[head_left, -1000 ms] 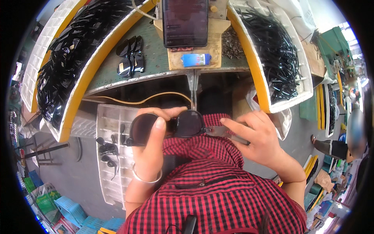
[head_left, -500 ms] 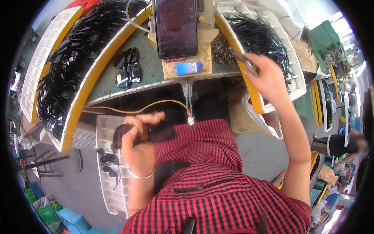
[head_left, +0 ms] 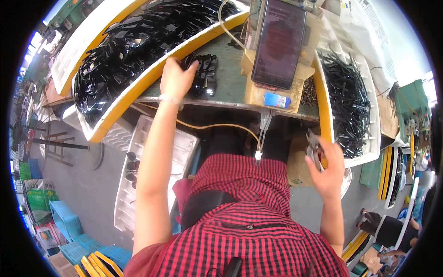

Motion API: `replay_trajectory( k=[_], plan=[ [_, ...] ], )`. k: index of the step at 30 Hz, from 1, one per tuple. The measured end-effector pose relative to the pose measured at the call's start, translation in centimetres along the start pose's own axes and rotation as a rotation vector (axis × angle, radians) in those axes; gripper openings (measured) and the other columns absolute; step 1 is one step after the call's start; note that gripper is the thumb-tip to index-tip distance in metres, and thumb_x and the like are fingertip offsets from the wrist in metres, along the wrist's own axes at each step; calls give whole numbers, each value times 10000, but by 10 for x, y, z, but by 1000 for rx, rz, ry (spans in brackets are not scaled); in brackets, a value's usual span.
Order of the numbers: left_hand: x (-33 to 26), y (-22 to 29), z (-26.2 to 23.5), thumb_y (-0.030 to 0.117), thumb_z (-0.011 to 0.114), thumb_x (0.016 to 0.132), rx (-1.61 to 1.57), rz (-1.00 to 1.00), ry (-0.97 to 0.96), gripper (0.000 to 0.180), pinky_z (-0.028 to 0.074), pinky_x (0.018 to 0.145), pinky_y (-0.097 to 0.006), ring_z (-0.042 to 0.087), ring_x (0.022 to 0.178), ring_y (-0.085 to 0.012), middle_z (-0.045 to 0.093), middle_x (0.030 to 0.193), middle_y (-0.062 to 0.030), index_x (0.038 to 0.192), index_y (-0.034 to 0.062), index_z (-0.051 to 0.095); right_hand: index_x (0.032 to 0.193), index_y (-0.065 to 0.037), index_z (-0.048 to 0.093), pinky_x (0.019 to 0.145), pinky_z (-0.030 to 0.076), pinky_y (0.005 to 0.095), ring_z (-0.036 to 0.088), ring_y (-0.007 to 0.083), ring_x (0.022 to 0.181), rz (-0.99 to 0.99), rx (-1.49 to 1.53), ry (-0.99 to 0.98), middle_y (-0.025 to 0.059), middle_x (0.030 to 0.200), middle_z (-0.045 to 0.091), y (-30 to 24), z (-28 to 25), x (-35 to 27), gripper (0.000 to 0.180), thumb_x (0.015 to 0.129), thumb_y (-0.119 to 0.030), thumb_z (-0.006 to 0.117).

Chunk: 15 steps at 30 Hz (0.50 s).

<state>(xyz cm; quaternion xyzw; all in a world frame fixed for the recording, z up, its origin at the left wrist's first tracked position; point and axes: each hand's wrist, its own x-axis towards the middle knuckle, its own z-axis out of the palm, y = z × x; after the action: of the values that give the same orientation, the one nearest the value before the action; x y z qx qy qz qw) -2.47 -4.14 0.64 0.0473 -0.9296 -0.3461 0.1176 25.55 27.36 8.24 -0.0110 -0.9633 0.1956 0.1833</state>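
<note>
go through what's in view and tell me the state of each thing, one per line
left hand: stretched out, resting on the dark frames on the bench
right hand: raised, gripping a small metal tool
phone: propped upright, screen dim
right tray: full of black strips

Dark phone on wooden stand

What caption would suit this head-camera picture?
Left hand reaches onto black sunglass frames on the green bench; right hand holds a small metal tool.
</note>
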Motion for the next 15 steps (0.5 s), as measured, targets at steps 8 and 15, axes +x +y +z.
replay_trajectory(
  k=[8,15],
  plan=[
    [-14,10,2,425,688,832,180,203,204,556,470,912,-425,590,1043,-361,621,1116,-206,1139,-25,578,1182,-1,584,769,455,321,561,216,854,368,130,-30,102,971,573,7,7,-69,545,667,-29,763],
    [-116,-115,-93,74,613,902,-182,251,624,92,476,699,-247,596,734,-132,649,862,-62,952,2,640,1263,18,546,874,438,288,558,160,972,517,502,-57,91,1144,601,2,44,-89,524,765,-27,703]
  ],
)
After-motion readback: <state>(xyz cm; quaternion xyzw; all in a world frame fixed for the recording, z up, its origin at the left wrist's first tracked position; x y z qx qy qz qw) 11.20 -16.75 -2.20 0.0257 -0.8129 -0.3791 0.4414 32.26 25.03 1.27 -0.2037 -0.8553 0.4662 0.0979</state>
